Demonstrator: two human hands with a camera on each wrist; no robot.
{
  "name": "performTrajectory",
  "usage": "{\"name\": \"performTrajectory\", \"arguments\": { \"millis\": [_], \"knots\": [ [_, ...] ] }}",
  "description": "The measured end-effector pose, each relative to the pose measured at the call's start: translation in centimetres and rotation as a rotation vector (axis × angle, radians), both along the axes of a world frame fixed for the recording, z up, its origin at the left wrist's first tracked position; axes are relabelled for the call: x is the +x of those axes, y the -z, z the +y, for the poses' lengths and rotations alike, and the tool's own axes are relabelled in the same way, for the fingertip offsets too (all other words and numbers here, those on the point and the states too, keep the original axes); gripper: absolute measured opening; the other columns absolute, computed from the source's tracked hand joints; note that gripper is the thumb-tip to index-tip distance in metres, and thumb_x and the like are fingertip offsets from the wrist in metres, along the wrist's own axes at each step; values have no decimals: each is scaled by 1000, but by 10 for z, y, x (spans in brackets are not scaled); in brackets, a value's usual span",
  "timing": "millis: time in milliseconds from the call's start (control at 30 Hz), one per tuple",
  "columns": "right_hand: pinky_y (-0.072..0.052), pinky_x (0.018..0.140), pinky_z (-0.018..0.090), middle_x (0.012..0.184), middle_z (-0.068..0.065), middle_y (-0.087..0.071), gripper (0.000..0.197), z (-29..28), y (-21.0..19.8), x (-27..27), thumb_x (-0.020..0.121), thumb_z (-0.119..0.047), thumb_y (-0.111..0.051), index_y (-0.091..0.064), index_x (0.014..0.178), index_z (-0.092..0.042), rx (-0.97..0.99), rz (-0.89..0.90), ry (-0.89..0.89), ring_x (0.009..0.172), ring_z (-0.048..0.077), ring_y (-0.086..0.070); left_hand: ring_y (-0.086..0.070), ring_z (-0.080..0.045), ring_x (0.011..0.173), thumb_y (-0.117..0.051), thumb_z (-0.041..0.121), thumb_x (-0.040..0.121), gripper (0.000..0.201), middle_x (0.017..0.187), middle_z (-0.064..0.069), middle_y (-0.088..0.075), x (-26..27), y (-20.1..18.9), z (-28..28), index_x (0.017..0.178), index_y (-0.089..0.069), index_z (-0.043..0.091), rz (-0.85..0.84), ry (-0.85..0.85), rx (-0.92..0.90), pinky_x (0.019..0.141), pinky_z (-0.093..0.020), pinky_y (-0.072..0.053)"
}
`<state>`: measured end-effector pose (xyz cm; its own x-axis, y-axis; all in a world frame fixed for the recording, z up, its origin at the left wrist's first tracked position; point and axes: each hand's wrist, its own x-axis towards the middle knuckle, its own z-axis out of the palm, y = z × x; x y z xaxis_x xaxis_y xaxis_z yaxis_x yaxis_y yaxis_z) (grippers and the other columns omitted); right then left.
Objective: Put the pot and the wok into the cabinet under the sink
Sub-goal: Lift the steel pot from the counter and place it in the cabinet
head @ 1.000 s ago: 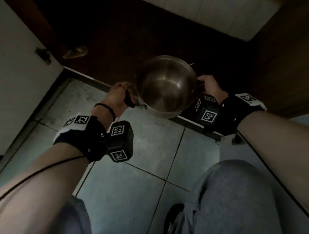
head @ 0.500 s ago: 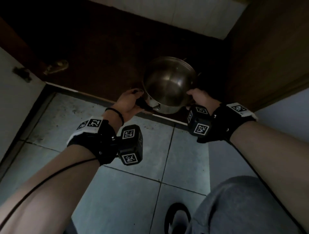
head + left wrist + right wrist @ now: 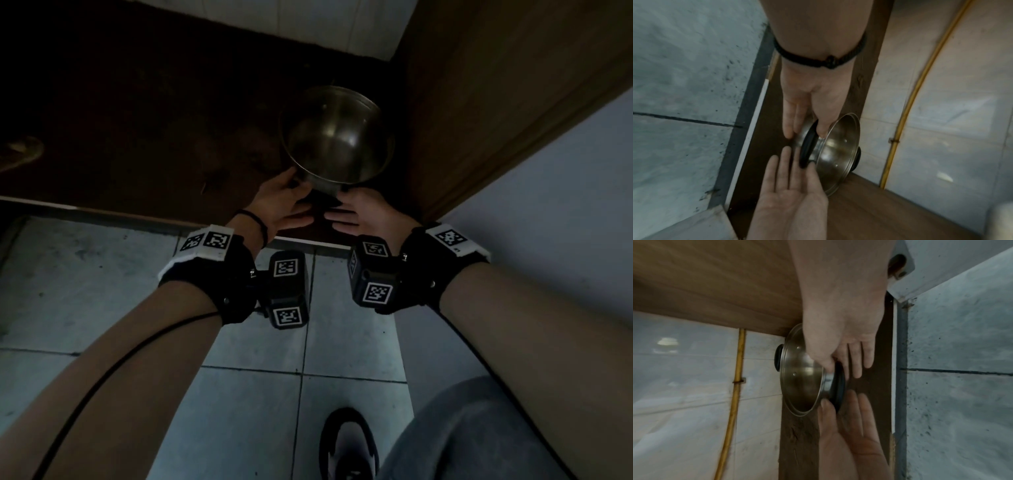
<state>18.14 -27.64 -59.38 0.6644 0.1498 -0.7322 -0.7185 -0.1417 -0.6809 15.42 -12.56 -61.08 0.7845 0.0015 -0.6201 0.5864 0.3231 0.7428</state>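
Observation:
The steel pot (image 3: 337, 144) stands upright on the dark brown cabinet floor (image 3: 171, 137), close to the right side wall. One black side handle (image 3: 807, 144) faces me. My left hand (image 3: 284, 202) and right hand (image 3: 356, 212) lie side by side at the pot's near side. In the wrist views the fingers of both hands are straight beside that handle, and each thumb touches the rim (image 3: 803, 382). Neither hand curls round anything. The wok is not in view.
The brown cabinet side wall (image 3: 496, 102) rises just right of the pot. A yellow hose (image 3: 906, 113) runs along the tiled back wall. Grey floor tiles (image 3: 102, 291) lie before the cabinet sill. My knee (image 3: 479, 428) and shoe (image 3: 349, 442) are below.
The pot, held by both side handles above the sill, has gone deeper into the cabinet and now stands on its floor. Both hands have let go and lie flat at its near side.

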Motion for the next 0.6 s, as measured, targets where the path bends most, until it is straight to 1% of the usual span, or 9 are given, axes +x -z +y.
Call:
{"name": "performTrajectory", "arguments": {
  "millis": [67, 167, 267, 300, 333, 400, 433, 533, 600],
  "knots": [
    [-50, 87, 37, 94, 5, -59, 11, -1, 3, 3, 99, -8, -43, -51, 95, -14, 42, -31, 106, 102, 27, -64, -54, -24, 124, -59, 26, 93, 61, 146, 0, -48, 6, 1, -2, 148, -33, 34, 6, 80, 96, 69, -31, -60],
    [-53, 83, 39, 91, 10, -56, 15, -2, 8, 9, 99, -3, -42, -49, 90, -13, 113, -65, 269, 82, 27, -66, -48, -19, 130, -61, 32, 91, 66, 148, 3, -45, 16, 4, -9, 149, -30, 36, -18, 126, 166, 70, -30, -57],
    [-53, 84, 40, 88, 10, -54, 13, -3, 12, 13, 99, -2, -42, -47, 91, -11, 142, -98, 379, 84, 27, -63, -47, -17, 131, -59, 35, 92, 66, 150, 4, -41, 23, 5, -20, 150, -28, 37, -47, 120, 200, 75, -33, -56],
    [-53, 84, 39, 88, 10, -54, 9, -4, 13, 14, 98, -2, -43, -48, 97, -10, 155, -102, 410, 81, 25, -63, -47, -17, 131, -58, 36, 92, 65, 150, 4, -41, 25, 5, -23, 149, -28, 38, -53, 124, 212, 79, -35, -56],
    [-53, 84, 38, 89, 9, -54, 14, -5, 14, 15, 98, -3, -44, -48, 109, -11, 166, -107, 433, 78, 23, -62, -47, -16, 131, -58, 38, 92, 65, 151, 5, -41, 27, 5, -26, 149, -28, 39, -60, 128, 227, 82, -37, -56],
    [-52, 83, 36, 99, 9, -55, 37, -8, 18, 18, 97, -2, -46, -42, 133, -10, 173, -121, 449, 78, 21, -61, -47, -16, 131, -57, 40, 92, 65, 150, 5, -41, 32, 5, -31, 149, -26, 40, -71, 135, 244, 86, -39, -55],
    [-52, 83, 35, 108, 11, -56, 44, -10, 18, 19, 97, -2, -46, -38, 139, -10, 169, -130, 448, 79, 20, -61, -47, -15, 130, -56, 40, 92, 65, 150, 5, -41, 34, 5, -33, 150, -26, 40, -76, 141, 247, 85, -38, -55],
    [-53, 83, 34, 133, 14, -53, 54, -14, 19, 20, 96, -4, -48, -32, 147, -15, 143, -135, 427, 89, 20, -61, -48, -12, 125, -53, 39, 94, 60, 149, 6, -43, 38, 4, -39, 148, -27, 41, -97, 160, 240, 78, -37, -56],
    [-53, 81, 33, 136, 11, -52, 56, -16, 17, 19, 96, -7, -49, -32, 147, -19, 123, -136, 409, 98, 21, -60, -47, -13, 124, -51, 38, 96, 57, 148, 6, -44, 39, 3, -40, 148, -28, 40, -96, 169, 234, 79, -39, -56]
  ]
}}
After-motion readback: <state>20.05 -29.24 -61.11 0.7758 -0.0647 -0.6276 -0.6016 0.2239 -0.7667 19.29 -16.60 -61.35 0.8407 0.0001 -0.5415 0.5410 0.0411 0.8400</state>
